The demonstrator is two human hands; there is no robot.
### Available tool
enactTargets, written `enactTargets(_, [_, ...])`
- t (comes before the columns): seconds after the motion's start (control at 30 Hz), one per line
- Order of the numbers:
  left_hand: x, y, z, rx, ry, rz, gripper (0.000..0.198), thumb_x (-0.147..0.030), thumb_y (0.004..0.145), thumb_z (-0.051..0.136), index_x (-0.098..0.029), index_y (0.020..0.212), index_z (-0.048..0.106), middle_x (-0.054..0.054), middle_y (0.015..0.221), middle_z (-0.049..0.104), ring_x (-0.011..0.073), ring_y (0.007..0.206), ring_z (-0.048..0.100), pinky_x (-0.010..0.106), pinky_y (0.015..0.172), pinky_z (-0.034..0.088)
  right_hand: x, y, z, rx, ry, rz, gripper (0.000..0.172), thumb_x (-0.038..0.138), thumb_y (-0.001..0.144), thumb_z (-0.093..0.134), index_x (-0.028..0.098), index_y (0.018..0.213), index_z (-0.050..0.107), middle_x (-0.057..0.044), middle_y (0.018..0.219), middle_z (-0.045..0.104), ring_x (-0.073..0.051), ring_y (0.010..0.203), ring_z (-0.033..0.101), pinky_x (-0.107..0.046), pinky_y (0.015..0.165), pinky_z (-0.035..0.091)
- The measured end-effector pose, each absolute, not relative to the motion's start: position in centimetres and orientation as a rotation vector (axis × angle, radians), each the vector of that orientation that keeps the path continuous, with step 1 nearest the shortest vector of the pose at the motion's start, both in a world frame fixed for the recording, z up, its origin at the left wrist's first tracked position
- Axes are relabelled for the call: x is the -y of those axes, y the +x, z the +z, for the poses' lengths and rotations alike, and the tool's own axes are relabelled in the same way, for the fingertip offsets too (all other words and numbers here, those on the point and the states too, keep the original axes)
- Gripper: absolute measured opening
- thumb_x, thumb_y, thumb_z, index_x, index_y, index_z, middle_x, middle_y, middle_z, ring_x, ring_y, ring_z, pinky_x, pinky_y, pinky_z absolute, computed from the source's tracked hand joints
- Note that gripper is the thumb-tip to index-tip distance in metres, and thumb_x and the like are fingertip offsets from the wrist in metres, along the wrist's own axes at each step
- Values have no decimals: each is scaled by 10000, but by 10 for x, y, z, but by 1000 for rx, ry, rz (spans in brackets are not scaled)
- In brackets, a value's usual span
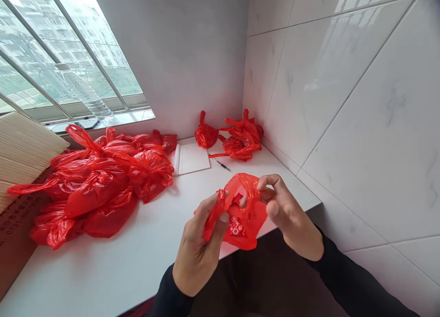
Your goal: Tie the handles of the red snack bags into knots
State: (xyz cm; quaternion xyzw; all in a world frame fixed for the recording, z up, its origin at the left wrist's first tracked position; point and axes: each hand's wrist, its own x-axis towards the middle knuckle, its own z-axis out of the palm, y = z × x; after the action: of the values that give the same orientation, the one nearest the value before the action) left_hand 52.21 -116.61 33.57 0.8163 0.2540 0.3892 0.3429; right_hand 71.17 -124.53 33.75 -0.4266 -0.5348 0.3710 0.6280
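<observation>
A red plastic bag hangs between my hands at the table's front edge, its mouth spread apart. Inside it lies a red packet with a pale flower pattern. My left hand is closed on one handle of the bag, thumb pressed against the fingers. On the other side, my right hand holds the opposite handle between its curled fingers, with the thumb standing apart. The bag's far side is partly hidden by its crumpled handles.
Several tied red bags are heaped at the left beside a cardboard box. More red bags stand in the back corner. A notepad and a pen lie on the white table. On the windowsill stands a plastic bottle.
</observation>
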Motion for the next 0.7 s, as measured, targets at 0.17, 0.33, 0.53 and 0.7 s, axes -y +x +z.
enactTargets(0.17, [1168, 525, 340, -682, 2270, 998, 455, -240, 935, 569, -279, 1371, 446, 70, 1077, 671, 183, 885, 655, 333, 786, 547, 1247, 706, 351, 1453, -1142, 581, 161, 133, 866, 592, 243, 871, 476, 29, 820, 537, -132, 770, 537, -281, 758, 465])
enactTargets(0.33, [1170, 530, 348, -617, 2293, 876, 541, -188, 905, 554, -266, 1420, 407, 122, 1213, 672, 230, 954, 685, 385, 803, 577, 1244, 702, 360, 1524, -1268, 509, 176, 146, 827, 602, 242, 944, 513, 22, 829, 559, -140, 753, 551, -290, 732, 496])
enactTargets(0.53, [1168, 523, 332, -675, 2185, 989, 516, -183, 937, 522, -301, 1438, 495, 123, 1331, 647, 289, 1154, 657, 438, 880, 601, 1237, 700, 346, 1543, -1491, 410, 339, 311, 905, 622, 250, 1224, 527, -11, 864, 622, -183, 796, 630, -342, 741, 540])
enactTargets(0.7, [1162, 518, 318, -675, 2183, 1093, 443, -244, 990, 461, -305, 1424, 521, 103, 1328, 648, 258, 1151, 655, 425, 958, 567, 1229, 705, 336, 1505, -1637, 213, 528, 397, 904, 629, 255, 1378, 445, 4, 820, 608, -195, 736, 618, -348, 677, 528])
